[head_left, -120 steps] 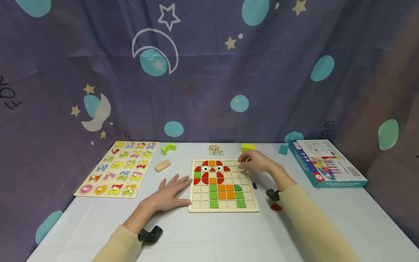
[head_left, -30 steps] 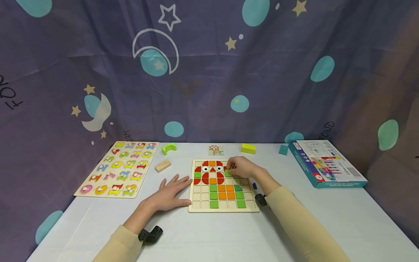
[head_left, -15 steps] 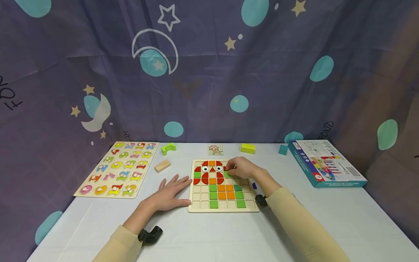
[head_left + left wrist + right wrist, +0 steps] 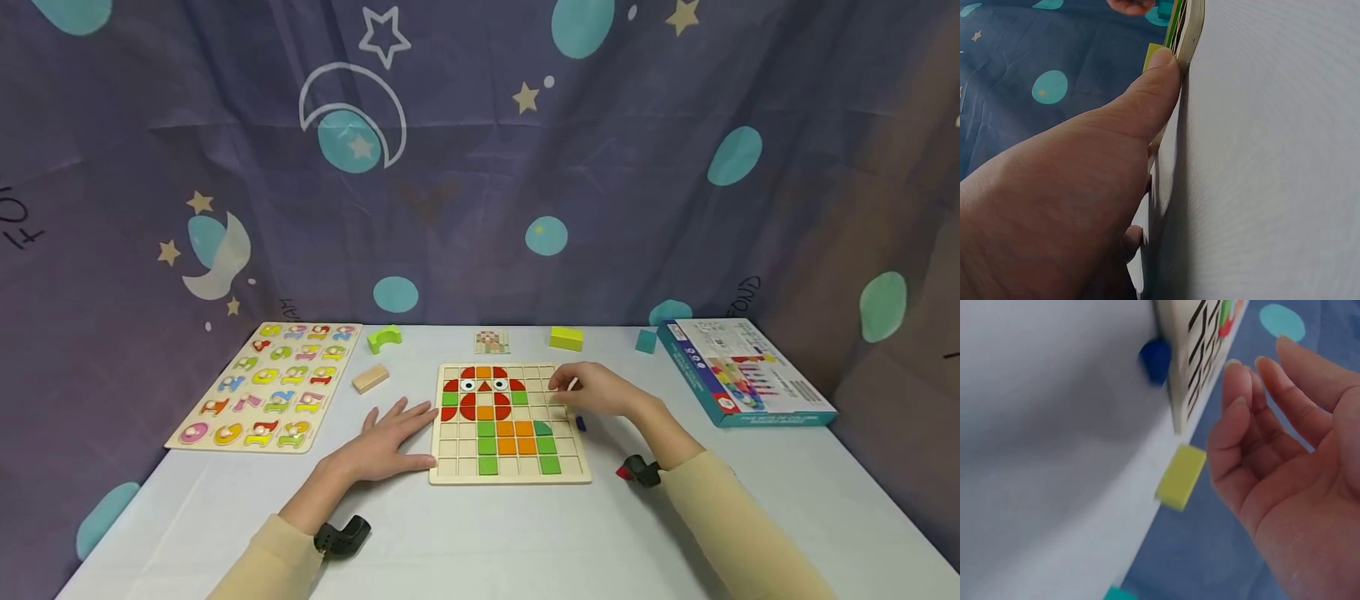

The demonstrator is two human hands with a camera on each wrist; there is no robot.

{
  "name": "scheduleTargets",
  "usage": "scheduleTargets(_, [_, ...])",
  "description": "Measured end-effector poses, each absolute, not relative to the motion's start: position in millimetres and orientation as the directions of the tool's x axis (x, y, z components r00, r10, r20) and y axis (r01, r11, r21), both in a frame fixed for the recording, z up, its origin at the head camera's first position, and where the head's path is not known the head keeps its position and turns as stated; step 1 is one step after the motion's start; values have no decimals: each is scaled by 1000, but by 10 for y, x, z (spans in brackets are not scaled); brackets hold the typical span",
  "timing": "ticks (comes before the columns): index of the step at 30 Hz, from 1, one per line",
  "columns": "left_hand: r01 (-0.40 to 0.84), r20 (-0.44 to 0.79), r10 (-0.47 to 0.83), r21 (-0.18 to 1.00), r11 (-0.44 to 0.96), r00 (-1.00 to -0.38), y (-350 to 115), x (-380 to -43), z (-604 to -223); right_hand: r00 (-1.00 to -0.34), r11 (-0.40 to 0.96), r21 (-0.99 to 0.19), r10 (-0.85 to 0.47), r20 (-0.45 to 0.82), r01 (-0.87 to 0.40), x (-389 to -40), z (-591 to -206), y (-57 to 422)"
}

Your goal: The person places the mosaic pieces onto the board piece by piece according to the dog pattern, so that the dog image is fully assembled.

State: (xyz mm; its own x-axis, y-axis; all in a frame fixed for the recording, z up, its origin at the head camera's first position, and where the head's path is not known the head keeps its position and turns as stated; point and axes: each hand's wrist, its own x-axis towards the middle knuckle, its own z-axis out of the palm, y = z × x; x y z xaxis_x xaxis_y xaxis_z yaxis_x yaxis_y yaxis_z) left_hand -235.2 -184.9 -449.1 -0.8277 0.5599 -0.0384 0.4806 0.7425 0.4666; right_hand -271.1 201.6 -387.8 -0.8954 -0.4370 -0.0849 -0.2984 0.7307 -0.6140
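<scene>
A wooden grid board (image 4: 457,469) lies mid-table, with red, orange, green and eye-printed tiles forming a figure. A green square tile (image 4: 519,398) lies in a cell at the figure's right side. My left hand (image 4: 382,446) rests with spread fingers at the board's left edge; in the left wrist view its thumb (image 4: 1160,59) touches that edge. Over the board's right part hovers my right hand (image 4: 600,388). The right wrist view shows its fingers (image 4: 1272,428) loosely bent, holding nothing. A small blue piece (image 4: 581,423) lies beside the board's right edge.
Behind the board lie a picture card (image 4: 492,342), a yellow block (image 4: 566,338), a teal cube (image 4: 646,342) and a green arch (image 4: 384,339). A plain wooden block (image 4: 371,379) and number puzzle (image 4: 262,387) are left, a box (image 4: 750,375) right. A red piece (image 4: 622,472) is partly hidden.
My right hand brought a green square tile to the figure's right side, set it in a cell, let go and drew back rightward. The left hand stayed at the board's edge.
</scene>
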Motion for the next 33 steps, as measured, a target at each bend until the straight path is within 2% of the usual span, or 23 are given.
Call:
scheduleTargets(7, [476,-40,558,473,741,-829,-1849,-2337,-4480,-901,736,-629,-415,-129,-249,-2446,-3889,2349])
scheduleTargets(16, [476,-37,559,478,738,-828,-1858,-2345,-4476,-868,729,-642,-457,-195,-240,-2102,-3938,2696])
scheduleTargets(23, [469,-45,555,483,740,-830,-1842,-2340,-4469,-847,710,-668,-480,-228,-223,-1929,-4018,2794])
scheduleTargets(33, [480,-46,565,474,738,-824,-1825,-2346,-4451,-861,734,-626,-471,-192,-262,-1820,-4072,2790])
